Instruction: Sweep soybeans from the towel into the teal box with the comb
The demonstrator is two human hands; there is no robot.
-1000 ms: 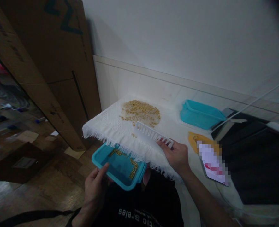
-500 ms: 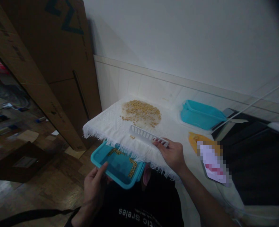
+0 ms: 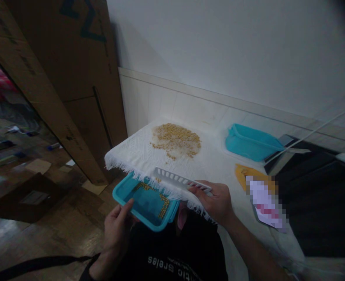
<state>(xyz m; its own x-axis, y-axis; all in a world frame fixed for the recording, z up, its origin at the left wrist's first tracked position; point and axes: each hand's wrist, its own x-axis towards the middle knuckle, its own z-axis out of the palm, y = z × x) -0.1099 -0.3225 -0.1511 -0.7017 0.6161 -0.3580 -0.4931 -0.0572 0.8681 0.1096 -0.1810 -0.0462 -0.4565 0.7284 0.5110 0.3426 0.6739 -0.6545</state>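
Observation:
My left hand [image 3: 118, 226] grips the near left rim of a blue plastic basin [image 3: 143, 216], thumb over the edge. The basin is held below the table edge, partly under the cloth's fringe, with yellow beans [image 3: 164, 205] along its far and right sides. In my right hand [image 3: 216, 199] is a white slotted plastic strip [image 3: 175, 179], its long side lying along the cloth's front edge. A few beans show by its left end. A pile of similar beans [image 3: 176, 136] is spread farther back on the white fringed cloth [image 3: 131, 150].
A second blue basin [image 3: 251, 144] stands at the back right by the wall. Nearer are a yellow packet [image 3: 241, 173] and a blurred-out item with a pale surface [image 3: 263, 205]. A black panel [image 3: 324, 203] lies right; tall cardboard boxes [image 3: 81, 78] stand left.
My right hand has drawn the white strip toward me, from the cloth's top to its front edge above the held basin. The left hand and its basin stay nearly in place.

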